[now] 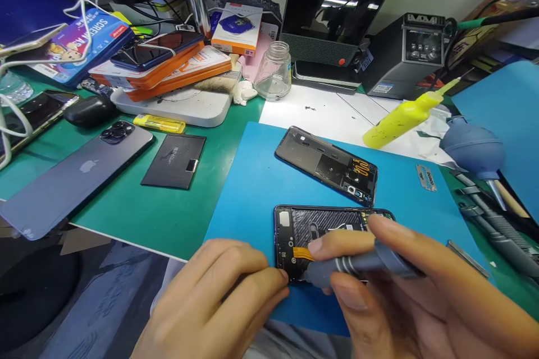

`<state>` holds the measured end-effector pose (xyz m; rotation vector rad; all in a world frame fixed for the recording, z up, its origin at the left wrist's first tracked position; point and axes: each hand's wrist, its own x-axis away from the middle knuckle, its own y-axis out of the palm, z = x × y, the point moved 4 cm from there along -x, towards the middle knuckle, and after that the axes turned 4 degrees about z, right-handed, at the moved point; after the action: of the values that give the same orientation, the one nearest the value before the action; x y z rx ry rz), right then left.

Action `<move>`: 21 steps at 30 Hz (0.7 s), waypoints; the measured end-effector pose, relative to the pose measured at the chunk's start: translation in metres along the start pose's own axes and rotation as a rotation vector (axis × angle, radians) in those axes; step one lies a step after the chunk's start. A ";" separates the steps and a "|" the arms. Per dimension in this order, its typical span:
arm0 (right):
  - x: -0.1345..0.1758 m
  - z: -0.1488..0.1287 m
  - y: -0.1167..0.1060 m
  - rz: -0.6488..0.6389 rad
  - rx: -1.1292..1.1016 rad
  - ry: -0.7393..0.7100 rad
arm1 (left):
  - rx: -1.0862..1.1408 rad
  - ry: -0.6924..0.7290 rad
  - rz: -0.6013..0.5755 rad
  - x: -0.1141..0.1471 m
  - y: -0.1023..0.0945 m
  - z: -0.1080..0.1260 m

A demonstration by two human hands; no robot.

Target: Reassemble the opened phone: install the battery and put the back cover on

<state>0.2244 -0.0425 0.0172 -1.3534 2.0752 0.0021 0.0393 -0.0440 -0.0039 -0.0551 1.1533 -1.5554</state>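
Note:
An opened phone (pixel 301 224) lies on the blue mat with its inside facing up. An orange flex cable (pixel 301 253) runs across its lower left part. At the phone's near left corner, my left hand (pixel 221 297) has its fingers bent together against the frame, steadying it. My right hand (pixel 404 286) is closed round a dark grey screwdriver (pixel 362 265). The screwdriver lies low and slanted, its front end at the phone's near left corner; the tip itself is hard to make out. Just behind the phone lies a detached back cover (pixel 328 165), inner side up.
On the left are a grey smartphone (pixel 84 171), a black flat battery (pixel 174 161) and a yellow lighter (pixel 159 123). A glass jar (pixel 273 73), a yellow bottle with a needle (pixel 400 118), a blue air blower (pixel 474 148) and a razor blade (pixel 426 178) stand or lie around the blue mat (pixel 248 179).

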 end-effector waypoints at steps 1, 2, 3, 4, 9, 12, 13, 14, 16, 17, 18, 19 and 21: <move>-0.003 0.003 0.000 -0.068 0.000 -0.018 | 0.019 -0.013 -0.013 0.000 -0.001 -0.001; -0.005 0.006 0.000 -0.131 -0.010 -0.041 | 0.045 -0.030 -0.024 -0.001 -0.001 -0.001; -0.006 0.009 0.000 -0.161 -0.027 -0.064 | 0.076 -0.046 -0.031 -0.001 -0.002 -0.002; -0.008 0.011 0.000 -0.175 -0.052 -0.078 | 0.105 -0.058 -0.046 -0.001 -0.003 -0.002; -0.012 0.014 0.006 -0.113 -0.156 -0.048 | 0.137 -0.069 -0.065 0.001 -0.005 -0.001; -0.011 0.012 0.007 -0.120 -0.180 -0.051 | 0.145 -0.085 -0.059 0.000 -0.003 0.000; -0.010 0.013 0.006 -0.119 -0.185 -0.051 | 0.145 -0.093 -0.049 -0.001 -0.003 0.000; -0.009 0.013 0.006 -0.120 -0.187 -0.049 | 0.145 -0.097 -0.036 -0.002 -0.003 0.000; -0.007 0.015 0.005 -0.125 -0.184 -0.060 | 0.140 -0.101 -0.014 -0.005 -0.002 0.001; -0.007 0.015 0.004 -0.131 -0.180 -0.074 | 0.137 -0.098 -0.006 -0.006 -0.002 0.002; -0.007 0.015 0.004 -0.139 -0.173 -0.094 | 0.135 -0.096 -0.001 -0.008 -0.002 0.002; -0.007 0.014 0.003 -0.151 -0.159 -0.127 | 0.134 -0.092 0.008 -0.009 -0.002 0.002; -0.008 0.010 0.001 -0.173 -0.095 -0.254 | 0.133 -0.079 0.027 -0.012 -0.003 0.002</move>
<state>0.2312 -0.0322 0.0131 -1.5032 1.7626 0.1914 0.0429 -0.0366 0.0056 -0.0122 0.9828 -1.5886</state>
